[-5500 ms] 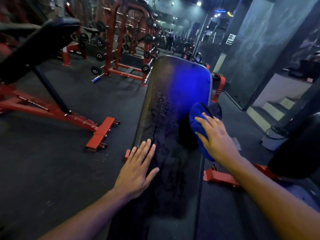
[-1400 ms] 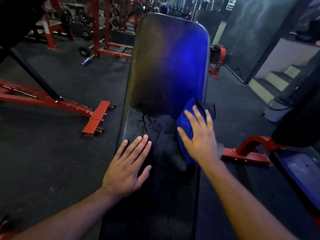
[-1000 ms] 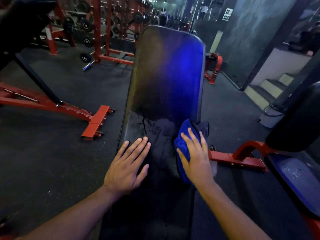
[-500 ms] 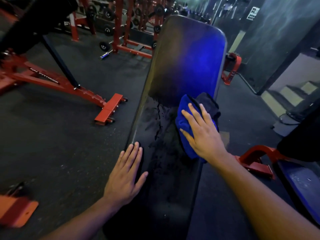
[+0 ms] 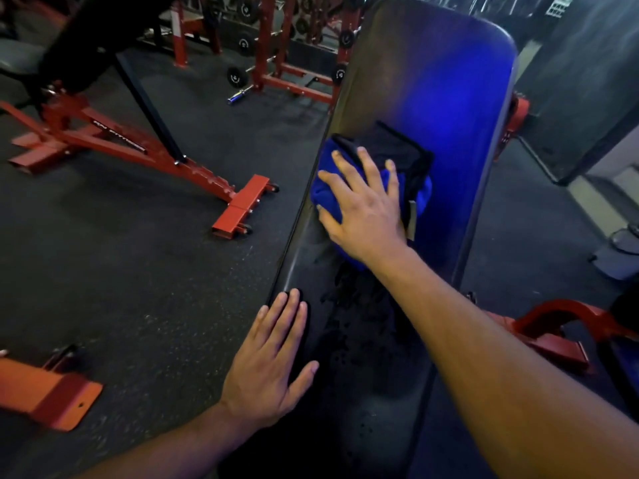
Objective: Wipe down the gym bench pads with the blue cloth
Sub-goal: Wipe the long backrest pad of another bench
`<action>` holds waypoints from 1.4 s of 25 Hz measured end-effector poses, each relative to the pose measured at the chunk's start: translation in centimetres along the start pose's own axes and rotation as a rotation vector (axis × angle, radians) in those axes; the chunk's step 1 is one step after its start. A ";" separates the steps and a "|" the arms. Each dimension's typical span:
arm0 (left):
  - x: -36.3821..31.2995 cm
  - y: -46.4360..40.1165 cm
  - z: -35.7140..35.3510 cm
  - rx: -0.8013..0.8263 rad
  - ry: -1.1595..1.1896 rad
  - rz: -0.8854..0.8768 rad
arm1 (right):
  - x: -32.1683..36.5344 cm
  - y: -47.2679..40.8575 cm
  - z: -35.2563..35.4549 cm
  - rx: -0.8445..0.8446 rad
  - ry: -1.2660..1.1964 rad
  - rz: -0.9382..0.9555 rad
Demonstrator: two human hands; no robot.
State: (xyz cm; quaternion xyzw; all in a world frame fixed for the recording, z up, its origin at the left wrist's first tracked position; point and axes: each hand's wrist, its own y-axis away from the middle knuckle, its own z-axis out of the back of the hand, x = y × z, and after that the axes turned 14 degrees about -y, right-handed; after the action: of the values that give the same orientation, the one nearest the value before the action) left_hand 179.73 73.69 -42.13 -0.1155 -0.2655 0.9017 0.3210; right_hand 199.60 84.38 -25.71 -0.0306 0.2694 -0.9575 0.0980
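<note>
Blue cloth (image 5: 326,188) lies bunched on the long dark pad of the bench (image 5: 449,98), near the pad's left edge about midway along its visible length, and the right hand (image 5: 363,209) presses down on it with fingers spread and nearly straight, palm flat, not gripping or pinching the fabric. The left hand (image 5: 273,354) rests flat on the pad's near left edge, fingers straight and together, holding nothing; it seems to serve as a brace. Dark wet speckles (image 5: 359,326) show on the pad between the two hands and just below the cloth, while the far part of the pad reflects blue light and looks smooth. To do this stroke well, I would keep the palm weight even so the whole bundle stays in contact rather than only the fingertips, and run overlapping passes across the full width, since the right side of the pad beside the cloth is not under it now. The cloth is folded thick with a dark layer showing at its far side; a loose fold could roll or slip off the left edge, so the spread fingers should pin its corners. The speckled wet patch nearer the body likely needs another pass.
</note>
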 end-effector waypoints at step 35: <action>0.5 0.2 -0.7 -0.063 0.058 -0.016 | 2.6 0.0 -0.6 0.313 -0.056 0.474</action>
State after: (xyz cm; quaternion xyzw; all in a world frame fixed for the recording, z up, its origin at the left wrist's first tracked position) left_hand 179.48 74.15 -42.85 -0.1496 -0.2851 0.8866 0.3320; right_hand 196.95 84.15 -26.24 0.0222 0.1150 -0.9366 0.3302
